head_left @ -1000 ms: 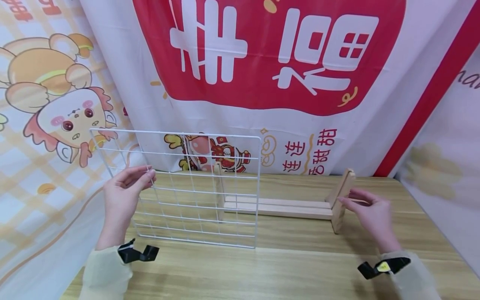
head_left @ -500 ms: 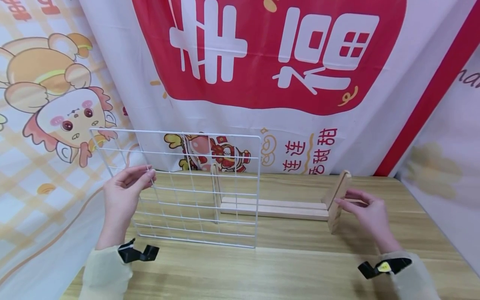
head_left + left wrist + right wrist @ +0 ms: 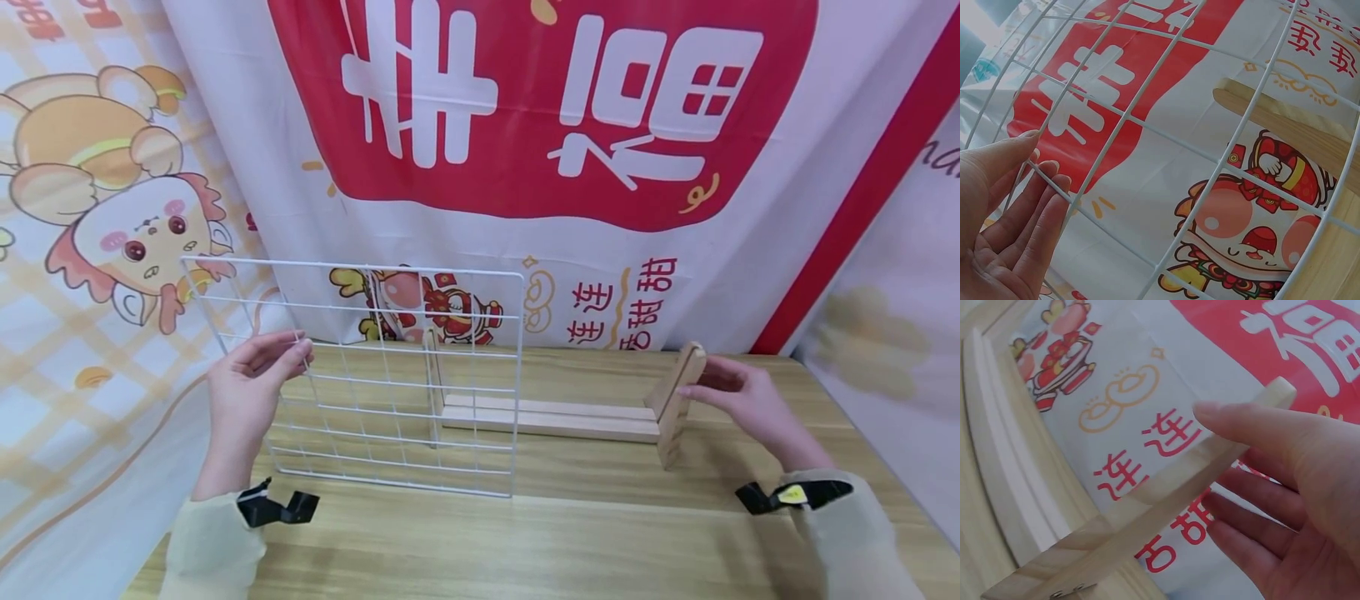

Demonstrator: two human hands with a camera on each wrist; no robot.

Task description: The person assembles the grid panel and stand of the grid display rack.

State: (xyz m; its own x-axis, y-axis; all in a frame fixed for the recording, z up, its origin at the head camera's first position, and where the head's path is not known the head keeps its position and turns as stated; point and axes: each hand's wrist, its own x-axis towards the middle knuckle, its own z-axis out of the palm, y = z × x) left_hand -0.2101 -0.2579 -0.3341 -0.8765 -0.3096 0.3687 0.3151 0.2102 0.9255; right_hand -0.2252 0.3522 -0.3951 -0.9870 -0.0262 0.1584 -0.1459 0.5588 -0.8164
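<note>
My left hand [image 3: 255,375] pinches a white wire grid panel [image 3: 408,412] near its left side. The panel stands upright, tilted, its lower edge close over the table. In the left wrist view, thumb and fingers [image 3: 1047,172] close on a wire crossing. Behind the panel and to the right sits a wooden stand [image 3: 585,419], a grooved base bar between two uprights. My right hand [image 3: 746,404] holds its right upright [image 3: 681,408], thumb in front and the other fingers on the outer side. Through the mesh shows the left upright [image 3: 432,383].
The wood-grain table [image 3: 570,542] reaches forward from stand and panel. A printed red and white cloth [image 3: 525,225] hangs right behind the stand. More cloth closes the left side [image 3: 90,375] and the right side [image 3: 885,350].
The wooden stand has shifted slightly left, its right upright moving with my right hand. My right hand has then changed its hold higher on the upright. Left hand and panel stay in place.
</note>
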